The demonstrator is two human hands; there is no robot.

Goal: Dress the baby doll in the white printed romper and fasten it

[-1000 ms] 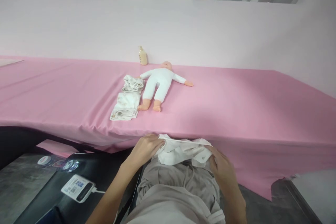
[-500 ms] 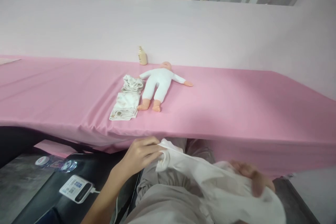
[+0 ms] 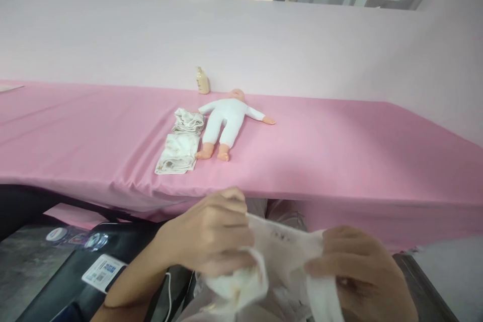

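Observation:
My left hand (image 3: 211, 234) and my right hand (image 3: 362, 266) are both closed on a white cloth garment (image 3: 281, 254), which hangs between them over my lap, below the table's front edge. A baby doll (image 3: 224, 121) in a white suit lies on its back on the pink tablecloth (image 3: 339, 146). Just left of the doll lie folded white cloths (image 3: 181, 143). A small cream bottle (image 3: 202, 81) stands behind the doll, against the pale wall.
The long pink table runs across the whole view with a pale partition behind it. At the lower left, a dark surface holds a white device with a label and cable (image 3: 103, 271) and a plastic water bottle (image 3: 77, 239).
Both hands rose closer to the camera with the garment. The right hand swung out to the right, spreading the cloth, then came back in beside the left hand.

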